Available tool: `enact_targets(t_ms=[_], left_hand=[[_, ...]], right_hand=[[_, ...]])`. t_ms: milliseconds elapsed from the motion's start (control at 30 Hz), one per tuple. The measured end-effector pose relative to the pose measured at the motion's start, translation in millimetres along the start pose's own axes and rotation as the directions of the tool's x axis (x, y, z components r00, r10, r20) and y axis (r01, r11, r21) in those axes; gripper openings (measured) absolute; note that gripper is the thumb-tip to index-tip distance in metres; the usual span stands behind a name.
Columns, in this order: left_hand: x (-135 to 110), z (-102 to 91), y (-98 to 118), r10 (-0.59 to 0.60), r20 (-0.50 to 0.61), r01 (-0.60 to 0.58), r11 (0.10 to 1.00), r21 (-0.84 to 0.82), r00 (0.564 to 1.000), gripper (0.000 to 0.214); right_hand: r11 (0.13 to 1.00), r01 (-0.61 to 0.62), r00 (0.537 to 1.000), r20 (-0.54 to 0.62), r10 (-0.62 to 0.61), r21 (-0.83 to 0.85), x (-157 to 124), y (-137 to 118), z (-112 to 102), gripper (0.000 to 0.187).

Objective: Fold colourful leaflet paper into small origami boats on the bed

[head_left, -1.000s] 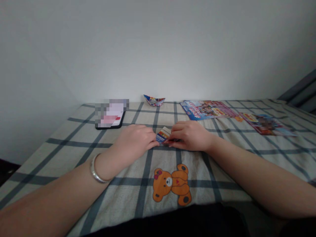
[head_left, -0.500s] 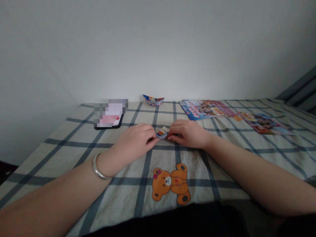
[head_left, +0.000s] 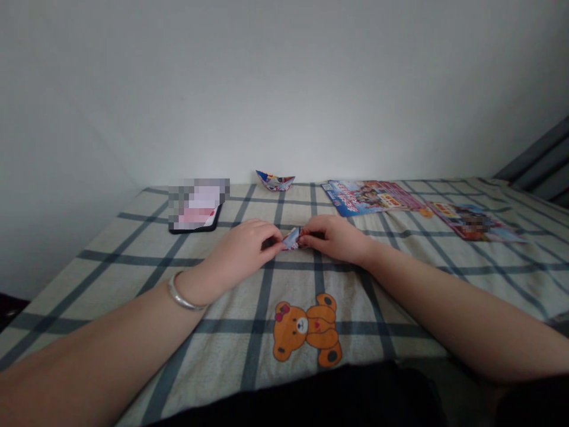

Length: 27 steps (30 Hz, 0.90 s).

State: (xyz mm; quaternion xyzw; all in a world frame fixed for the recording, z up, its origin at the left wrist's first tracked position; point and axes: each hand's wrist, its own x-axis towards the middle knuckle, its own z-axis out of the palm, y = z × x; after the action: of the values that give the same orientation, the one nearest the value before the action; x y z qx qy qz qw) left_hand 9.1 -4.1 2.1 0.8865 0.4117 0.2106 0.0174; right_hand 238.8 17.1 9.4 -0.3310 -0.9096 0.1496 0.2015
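Fingertips of the left hand (head_left: 251,243) pinched the left end of a small folded paper (head_left: 291,239) while the right hand (head_left: 335,238) pinched its right end, mid-scene above the checked cloth (head_left: 217,350). Its folding looked well along, though the grip hid whether creases remained to be made. A boat-shaped paper (head_left: 275,182) stood folded at the far edge; flyers (head_left: 344,198) lay flat at far right.

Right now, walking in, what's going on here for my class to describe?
A person's left hand and right hand pinch a small folded printed paper between them, over a checked cloth. A boat-shaped paper sits beyond it by the wall. A phone lies to the left, printed sheets to the right.
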Motion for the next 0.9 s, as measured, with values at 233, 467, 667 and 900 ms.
enact_targets(t_ms=[233,467,667,900], left_hand=[[1.3,4.0,-1.3,0.086,0.009,-0.086,0.996,-0.027,0.996,0.011],[0.4,-0.7,1.3,0.036,0.044,-0.034,0.999,-0.037,0.998,0.011],[-0.2,-1.3,3.0,-0.048,0.033,0.048,0.999,-0.025,0.998,0.01],[0.1,0.0,0.7,-0.155,0.011,0.155,0.973,-0.171,0.988,0.013]], right_hand=[[0.979,0.026,0.999,0.026,-0.032,0.203,4.3,7.9,3.8,0.015],[0.981,-0.079,0.996,0.062,0.069,0.177,4.1,3.9,1.1,0.015],[0.962,-0.233,0.969,-0.045,0.242,0.144,1.0,-1.2,3.3,0.009],[0.941,-0.293,0.951,-0.05,0.305,0.17,4.0,4.0,7.2,0.011]])
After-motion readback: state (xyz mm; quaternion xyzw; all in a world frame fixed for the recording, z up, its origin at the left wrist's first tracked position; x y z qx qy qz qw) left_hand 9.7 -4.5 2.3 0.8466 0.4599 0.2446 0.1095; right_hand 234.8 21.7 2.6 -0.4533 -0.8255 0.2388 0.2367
